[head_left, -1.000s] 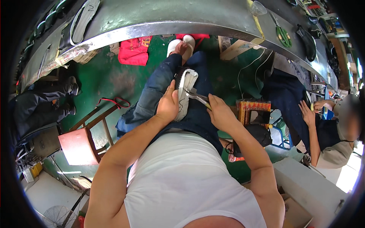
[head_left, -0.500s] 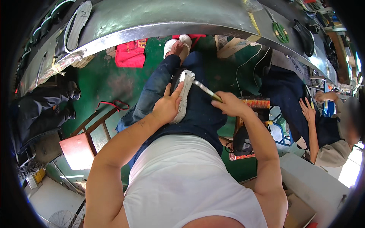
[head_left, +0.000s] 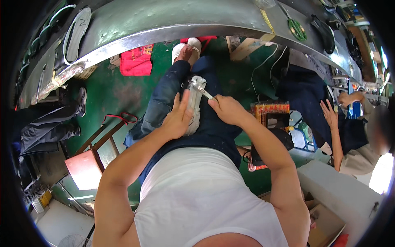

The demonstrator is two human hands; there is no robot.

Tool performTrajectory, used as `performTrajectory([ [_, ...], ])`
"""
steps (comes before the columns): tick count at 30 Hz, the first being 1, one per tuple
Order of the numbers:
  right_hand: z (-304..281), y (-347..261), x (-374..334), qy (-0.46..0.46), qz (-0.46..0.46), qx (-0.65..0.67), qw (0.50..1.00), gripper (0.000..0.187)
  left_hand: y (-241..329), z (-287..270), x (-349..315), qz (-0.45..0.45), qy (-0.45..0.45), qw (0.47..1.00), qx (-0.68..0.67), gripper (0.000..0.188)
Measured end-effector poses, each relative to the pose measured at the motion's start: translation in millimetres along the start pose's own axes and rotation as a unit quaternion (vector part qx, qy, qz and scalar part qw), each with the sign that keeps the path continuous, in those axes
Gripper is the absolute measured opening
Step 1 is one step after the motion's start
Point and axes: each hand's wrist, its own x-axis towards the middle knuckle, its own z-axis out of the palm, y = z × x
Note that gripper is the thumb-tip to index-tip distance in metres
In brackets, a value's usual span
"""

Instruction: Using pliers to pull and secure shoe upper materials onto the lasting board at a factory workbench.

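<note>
An unfinished shoe lies bottom up across my lap, its pale underside showing and a dark upper peeking out at the far end. My left hand grips it from the left, fingers stretched along its side. In my right hand is a hammer with a slim silvery shaft. Its head is over the far part of the shoe's bottom; whether it touches is hard to tell.
A metal-topped bench runs across the front, bearing a sole-shaped piece, green-handled scissors and a dark shoe form. A pinkish-seated stool stands left. A co-worker's hand shows at right, near a blue-framed stool.
The hammer has swung leftward, from beside the shoe to over its bottom, and my right hand has moved left with it. My left hand has shifted slightly, still on the shoe.
</note>
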Motion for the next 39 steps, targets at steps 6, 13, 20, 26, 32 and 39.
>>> performTrajectory([
  [6, 12.2, -12.9, -20.6, 0.003, -0.062, 0.06, 0.996, 0.036, -8.8, 13.6, 0.4, -0.09, 0.082, 0.971, -0.208, 0.074],
  [13, 9.1, -29.8, -25.4, 0.03, -0.058, 0.063, 0.996, 0.041, -11.6, 6.9, 1.5, -0.077, 0.041, 0.975, -0.202, 0.075],
  [20, 16.9, -24.2, -21.6, -0.04, -0.024, -0.012, 0.999, 0.046, -22.6, 9.1, 4.7, -0.052, 0.034, 0.975, -0.212, 0.077],
  [26, 5.8, -12.7, -18.2, -0.066, 0.074, 0.136, 0.986, 0.047, -10.5, 2.1, 17.2, -0.154, 0.04, 0.937, -0.31, 0.077],
  [32, 33.4, 11.5, -3.6, 0.096, 0.125, 0.404, 0.901, 0.046, 10.1, -33.1, 19.3, -0.132, -0.035, 0.922, -0.361, 0.072],
  [39, 16.1, -32.5, -5.9, 0.096, 0.026, 0.523, 0.846, 0.032, -11.1, -21.9, 14.9, 0.189, 0.003, 0.912, -0.363, 0.112],
])
